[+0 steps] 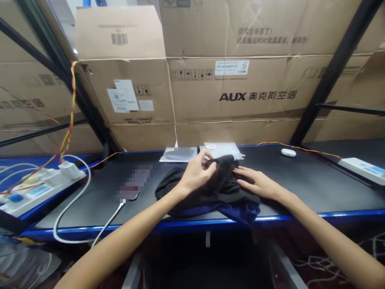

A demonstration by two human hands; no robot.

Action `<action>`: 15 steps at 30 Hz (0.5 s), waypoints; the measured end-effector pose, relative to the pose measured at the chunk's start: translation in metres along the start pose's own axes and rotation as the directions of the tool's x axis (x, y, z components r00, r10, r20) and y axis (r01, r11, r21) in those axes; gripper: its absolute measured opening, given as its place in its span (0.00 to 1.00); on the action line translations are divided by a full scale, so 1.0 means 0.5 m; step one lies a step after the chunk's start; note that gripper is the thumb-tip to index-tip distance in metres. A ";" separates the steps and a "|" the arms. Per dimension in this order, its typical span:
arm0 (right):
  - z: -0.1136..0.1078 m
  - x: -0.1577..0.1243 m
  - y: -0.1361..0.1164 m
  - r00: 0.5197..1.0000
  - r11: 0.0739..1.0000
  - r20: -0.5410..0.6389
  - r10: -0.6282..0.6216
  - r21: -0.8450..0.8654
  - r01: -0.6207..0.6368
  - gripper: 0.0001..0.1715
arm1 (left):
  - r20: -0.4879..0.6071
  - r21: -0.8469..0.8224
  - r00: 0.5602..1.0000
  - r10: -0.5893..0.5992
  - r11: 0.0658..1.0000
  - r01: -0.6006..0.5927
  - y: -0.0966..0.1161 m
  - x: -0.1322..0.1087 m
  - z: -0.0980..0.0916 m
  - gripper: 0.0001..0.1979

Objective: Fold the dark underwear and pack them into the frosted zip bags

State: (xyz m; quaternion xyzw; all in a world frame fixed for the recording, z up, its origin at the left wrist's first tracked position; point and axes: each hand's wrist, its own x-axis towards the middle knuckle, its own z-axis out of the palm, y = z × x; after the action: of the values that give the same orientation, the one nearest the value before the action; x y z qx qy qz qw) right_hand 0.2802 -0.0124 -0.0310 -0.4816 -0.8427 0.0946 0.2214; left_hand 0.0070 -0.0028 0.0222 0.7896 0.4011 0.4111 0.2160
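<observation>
A crumpled heap of black cloth (pixel 192 200) with a dark blue part (pixel 243 210) lies at the front of the dark tabletop; its exact kind of garment cannot be made out. My left hand (pixel 198 170) pinches a raised fold of the black cloth between thumb and fingers. On the heap's right side rests my right hand (pixel 255 182), fingers stretched out and touching the cloth. Just behind the heap lie flat clear plastic bags (pixel 224 149) with small white labels, partly covered by the hand and cloth.
To the left, a phone (pixel 135 182) is plugged into a white cable (pixel 108 224). Power strips (pixel 36 188) sit at both sides. A white earbud case (pixel 288 152) is at the back right. Cardboard (pixel 240 108) walls the back between dark metal posts (pixel 331 76).
</observation>
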 end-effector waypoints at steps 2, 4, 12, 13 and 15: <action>-0.002 0.002 0.003 1.000 1.000 0.000 0.000 -0.002 0.000 0.28 | -0.050 0.055 0.999 0.006 0.999 -0.003 -0.006 -0.006 -0.030 0.13; -0.004 0.003 0.006 1.000 1.000 -0.002 0.004 -0.002 -0.004 0.27 | -0.065 0.166 0.997 0.046 0.986 -0.034 -0.016 -0.014 -0.057 0.12; -0.011 0.008 0.011 0.999 0.999 0.020 0.039 0.000 -0.039 0.27 | 0.172 0.690 0.976 -0.132 0.723 -0.024 -0.080 -0.060 -0.091 0.10; -0.011 0.008 0.011 0.999 0.999 0.019 0.040 0.002 -0.040 0.27 | 0.184 0.713 0.974 -0.130 0.700 -0.041 -0.081 -0.063 -0.090 0.10; -0.009 0.008 0.012 0.999 0.999 0.019 0.040 0.005 -0.040 0.27 | 0.178 0.723 0.982 -0.063 0.685 -0.087 -0.075 -0.065 -0.087 0.10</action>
State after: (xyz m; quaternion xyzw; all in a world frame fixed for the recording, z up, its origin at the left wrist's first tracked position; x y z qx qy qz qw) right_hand 0.2854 -0.0063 -0.0280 -0.4968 -0.8347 0.1057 0.2129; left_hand -0.0568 -0.0066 0.0063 0.8481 0.5038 0.1430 -0.0806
